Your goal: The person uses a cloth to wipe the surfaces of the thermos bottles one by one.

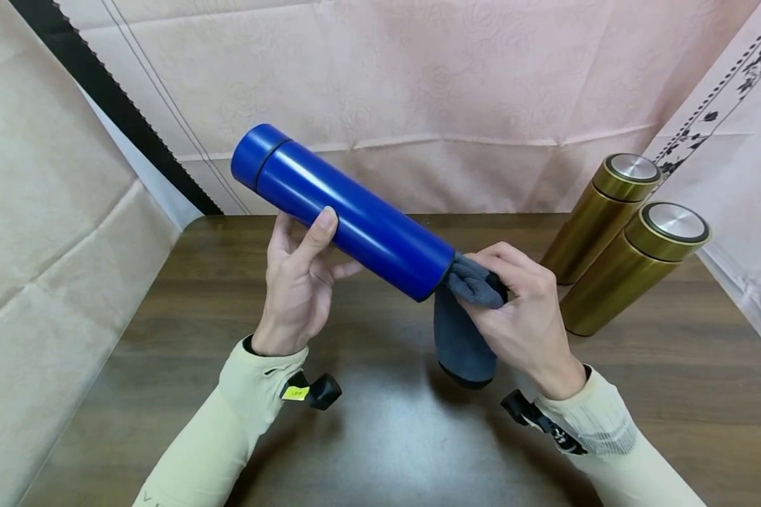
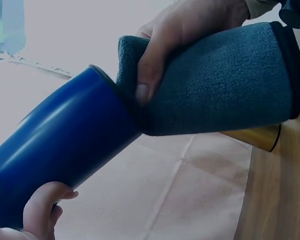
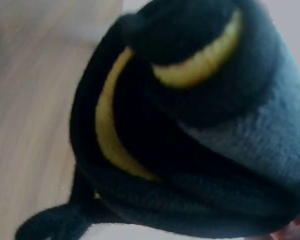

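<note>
A blue cylindrical flask [image 1: 355, 211] is tilted above the table, its capped end up to the left and its base down to the right. My left hand [image 1: 301, 282] grips it from below, thumb laid along the near side. With my right hand [image 1: 520, 310] I hold a bunched grey cloth [image 1: 466, 331] against the flask's base; part of the cloth hangs down. In the left wrist view the cloth [image 2: 215, 85] touches the base rim, pressed by the right thumb. Dark cloth folds [image 3: 190, 150] with yellow inner edges fill the right wrist view.
Two gold flasks [image 1: 599, 218] with silver-topped lids stand side by side at the right of the brown wooden table [image 1: 165, 394]. Pale fabric [image 1: 418, 84] hangs behind the table and on both sides.
</note>
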Available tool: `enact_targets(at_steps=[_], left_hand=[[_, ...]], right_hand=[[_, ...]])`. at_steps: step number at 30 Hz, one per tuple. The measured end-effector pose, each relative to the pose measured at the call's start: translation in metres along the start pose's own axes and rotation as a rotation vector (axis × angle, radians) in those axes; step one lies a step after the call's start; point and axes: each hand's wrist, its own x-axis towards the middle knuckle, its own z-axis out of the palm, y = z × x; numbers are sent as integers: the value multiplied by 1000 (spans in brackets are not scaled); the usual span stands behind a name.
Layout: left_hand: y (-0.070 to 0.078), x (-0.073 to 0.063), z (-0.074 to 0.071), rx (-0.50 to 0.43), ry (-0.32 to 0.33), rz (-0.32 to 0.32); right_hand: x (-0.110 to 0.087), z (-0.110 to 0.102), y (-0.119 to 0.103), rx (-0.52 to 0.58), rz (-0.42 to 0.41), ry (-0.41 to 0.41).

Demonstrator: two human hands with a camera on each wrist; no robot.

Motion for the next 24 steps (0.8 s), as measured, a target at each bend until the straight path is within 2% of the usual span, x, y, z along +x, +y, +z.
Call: enact_targets(at_steps=[8, 11, 18, 24], left_hand=[[-2, 0, -1, -18, -11, 9], [-2, 0, -2, -12, -13, 13], [0, 1, -3, 32, -4, 16], [0, 2, -4, 75, 0, 18]], right_hand=[[-4, 3, 1, -41, -81, -154], [-5, 4, -1, -39, -117, -188], [-2, 3, -9, 37, -204, -188], [2, -4, -12, 134, -158, -109]])
